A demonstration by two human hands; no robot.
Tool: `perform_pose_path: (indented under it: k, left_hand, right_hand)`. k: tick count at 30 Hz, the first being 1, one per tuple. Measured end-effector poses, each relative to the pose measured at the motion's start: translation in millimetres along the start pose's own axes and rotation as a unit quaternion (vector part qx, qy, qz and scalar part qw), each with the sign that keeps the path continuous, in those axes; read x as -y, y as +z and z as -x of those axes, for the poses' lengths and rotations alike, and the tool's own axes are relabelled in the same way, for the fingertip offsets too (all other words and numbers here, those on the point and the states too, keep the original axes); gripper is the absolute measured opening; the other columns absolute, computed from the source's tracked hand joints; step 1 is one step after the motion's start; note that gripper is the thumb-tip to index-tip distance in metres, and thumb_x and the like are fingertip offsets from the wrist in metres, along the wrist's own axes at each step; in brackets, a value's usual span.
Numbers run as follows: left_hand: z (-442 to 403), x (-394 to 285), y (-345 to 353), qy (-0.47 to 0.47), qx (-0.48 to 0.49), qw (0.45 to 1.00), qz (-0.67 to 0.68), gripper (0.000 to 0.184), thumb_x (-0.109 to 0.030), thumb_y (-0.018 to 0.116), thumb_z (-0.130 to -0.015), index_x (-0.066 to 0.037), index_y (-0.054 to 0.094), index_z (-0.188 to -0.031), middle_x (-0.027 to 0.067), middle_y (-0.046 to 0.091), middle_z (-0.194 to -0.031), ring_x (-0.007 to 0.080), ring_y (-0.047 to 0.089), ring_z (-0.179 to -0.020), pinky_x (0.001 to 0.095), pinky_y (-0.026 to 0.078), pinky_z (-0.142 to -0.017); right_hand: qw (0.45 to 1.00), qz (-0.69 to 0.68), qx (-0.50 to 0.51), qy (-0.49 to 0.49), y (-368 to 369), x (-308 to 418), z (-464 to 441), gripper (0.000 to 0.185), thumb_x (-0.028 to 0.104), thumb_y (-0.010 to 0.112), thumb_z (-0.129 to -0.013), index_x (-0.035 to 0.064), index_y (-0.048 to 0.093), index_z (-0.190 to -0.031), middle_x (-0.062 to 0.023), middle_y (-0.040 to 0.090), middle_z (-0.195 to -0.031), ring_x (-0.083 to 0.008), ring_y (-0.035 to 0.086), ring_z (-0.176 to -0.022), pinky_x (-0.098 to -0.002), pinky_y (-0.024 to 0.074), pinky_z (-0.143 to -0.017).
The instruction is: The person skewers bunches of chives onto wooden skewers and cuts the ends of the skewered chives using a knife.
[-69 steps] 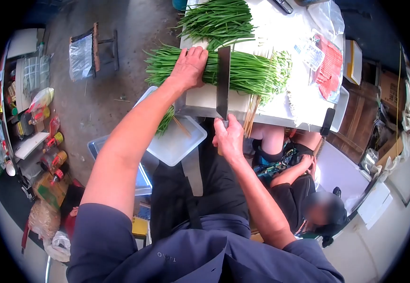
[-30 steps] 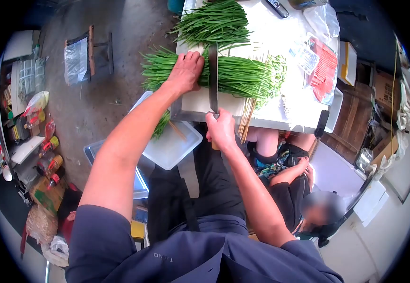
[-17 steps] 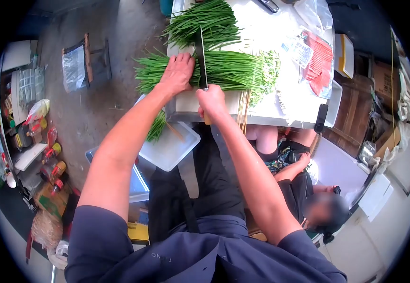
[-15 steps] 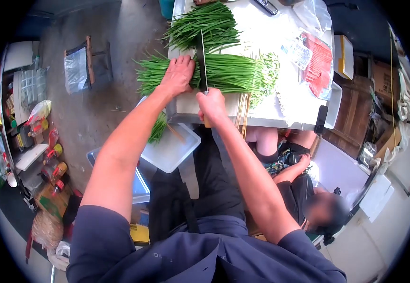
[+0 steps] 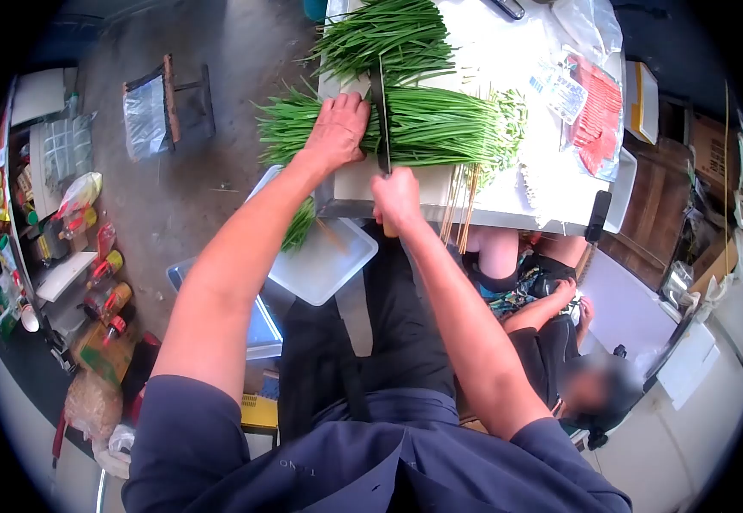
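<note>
A long bunch of green garlic chives (image 5: 440, 128) lies across the white worktop, its pale ends to the right. My left hand (image 5: 337, 130) rests over the leafy part on the left, fingers bent and close together, holding it down. In my right hand (image 5: 398, 197) is the handle of a long kitchen knife (image 5: 382, 115). Its dark blade points away from me and crosses the bunch just right of my left fingers. I cannot tell how deep the edge sits. A second pile of chives (image 5: 388, 34) lies beyond.
Thin wooden sticks (image 5: 459, 205) jut over the near table edge (image 5: 474, 220). Below are a white plastic tray (image 5: 328, 265) and some greens (image 5: 299, 227). A red-and-clear package (image 5: 595, 115) lies at right. A seated person (image 5: 551, 342) is close on my right; a stool (image 5: 150, 111) stands left.
The whole view has shifted, so the table and both my hands appear further right. The knife remains across the chives beside my left hand. The seated person's second hand now shows.
</note>
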State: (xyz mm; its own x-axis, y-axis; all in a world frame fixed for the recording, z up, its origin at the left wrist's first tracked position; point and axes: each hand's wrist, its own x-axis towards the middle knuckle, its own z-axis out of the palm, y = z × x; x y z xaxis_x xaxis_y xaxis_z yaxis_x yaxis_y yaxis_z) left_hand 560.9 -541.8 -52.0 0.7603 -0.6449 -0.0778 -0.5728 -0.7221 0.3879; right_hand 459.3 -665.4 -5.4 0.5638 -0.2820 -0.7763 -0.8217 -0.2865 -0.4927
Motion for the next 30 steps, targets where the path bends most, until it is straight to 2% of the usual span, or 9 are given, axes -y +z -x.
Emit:
perform_pose_path:
  k: [3,5,6,9,12,16,21,26,30]
  left_hand:
    - [2,0,6,-0.001,-0.013,1.000,0.002,0.064,-0.017,0.082,-0.056,-0.001,0.056,-0.112,0.0151,0.053,-0.113,0.0322,0.051,-0.110,0.0409,0.041,-0.095]
    - [2,2,13,-0.022,-0.041,0.998,0.035,0.061,-0.013,0.075,-0.063,0.000,0.053,-0.119,0.0185,0.052,-0.114,0.0360,0.050,-0.112,0.0439,0.040,-0.097]
    - [5,0,12,-0.028,-0.054,0.997,0.041,0.056,-0.010,0.070,-0.067,0.000,0.053,-0.120,0.0190,0.052,-0.114,0.0365,0.050,-0.112,0.0445,0.040,-0.097]
    - [19,-5,13,-0.068,-0.049,0.995,0.057,0.065,-0.015,0.076,-0.063,-0.001,0.051,-0.121,0.0172,0.052,-0.114,0.0359,0.050,-0.113,0.0452,0.040,-0.097]
    - [23,-9,13,-0.089,-0.086,0.991,0.058,0.065,-0.015,0.082,-0.058,-0.004,0.053,-0.115,0.0140,0.053,-0.111,0.0328,0.051,-0.110,0.0434,0.042,-0.095]
    - [33,-12,17,-0.128,-0.109,0.984,0.061,0.068,-0.015,0.084,-0.057,-0.005,0.051,-0.116,0.0132,0.052,-0.111,0.0327,0.050,-0.109,0.0439,0.042,-0.096]
    - [47,-16,22,-0.151,-0.132,0.976,0.081,0.072,-0.012,0.083,-0.056,-0.005,0.051,-0.121,0.0127,0.052,-0.115,0.0334,0.049,-0.111,0.0447,0.040,-0.098]
    - [56,-21,31,-0.192,-0.151,0.964,0.100,0.072,-0.012,0.078,-0.060,-0.004,0.050,-0.126,0.0143,0.052,-0.121,0.0356,0.049,-0.115,0.0455,0.038,-0.100]
    - [57,-23,34,-0.206,-0.193,0.954,0.105,0.070,-0.013,0.079,-0.059,-0.007,0.052,-0.124,0.0131,0.052,-0.121,0.0355,0.049,-0.115,0.0458,0.039,-0.100]
  right_hand:
    - [1.000,0.014,0.012,-0.020,-3,33,-28,0.027,0.011,0.054,-0.082,-0.0093,0.061,-0.065,-0.0193,0.063,-0.056,-0.0283,0.065,-0.046,-0.0414,0.0544,-0.048]
    - [0.999,-0.004,-0.029,-0.019,-2,41,-28,0.024,0.009,0.054,-0.080,-0.0095,0.063,-0.068,-0.0191,0.062,-0.055,-0.0284,0.065,-0.046,-0.0409,0.0549,-0.049]
    - [1.000,0.000,-0.008,-0.029,-4,37,-30,0.023,0.013,0.059,-0.085,-0.0077,0.057,-0.075,-0.0178,0.062,-0.059,-0.0259,0.063,-0.045,-0.0399,0.0528,-0.043]
    - [0.999,0.008,0.012,-0.037,-4,15,-23,0.025,0.013,0.056,-0.083,-0.0108,0.062,-0.077,-0.0202,0.064,-0.059,-0.0283,0.065,-0.047,-0.0407,0.0538,-0.047]
    - [0.999,0.008,0.011,-0.032,-3,-5,7,0.023,0.015,0.055,-0.085,-0.0065,0.063,-0.083,-0.0173,0.064,-0.058,-0.0271,0.064,-0.046,-0.0404,0.0538,-0.049]
    - [0.999,0.033,0.019,0.012,-2,-45,34,0.023,0.017,0.056,-0.085,-0.0040,0.065,-0.087,-0.0177,0.065,-0.060,-0.0272,0.066,-0.049,-0.0399,0.0539,-0.054]
    - [0.998,0.044,0.030,0.028,-5,-76,67,0.023,0.017,0.056,-0.087,-0.0042,0.064,-0.090,-0.0148,0.064,-0.058,-0.0231,0.063,-0.046,-0.0375,0.0525,-0.052]
    - [0.996,-0.007,0.065,0.056,-13,-85,64,0.023,0.017,0.057,-0.089,-0.0051,0.063,-0.090,-0.0131,0.062,-0.057,-0.0196,0.061,-0.044,-0.0357,0.0515,-0.050]
    - [0.998,0.004,0.058,0.016,-28,-65,65,0.025,0.019,0.059,-0.089,-0.0057,0.063,-0.089,-0.0139,0.062,-0.056,-0.0196,0.061,-0.045,-0.0358,0.0510,-0.050]
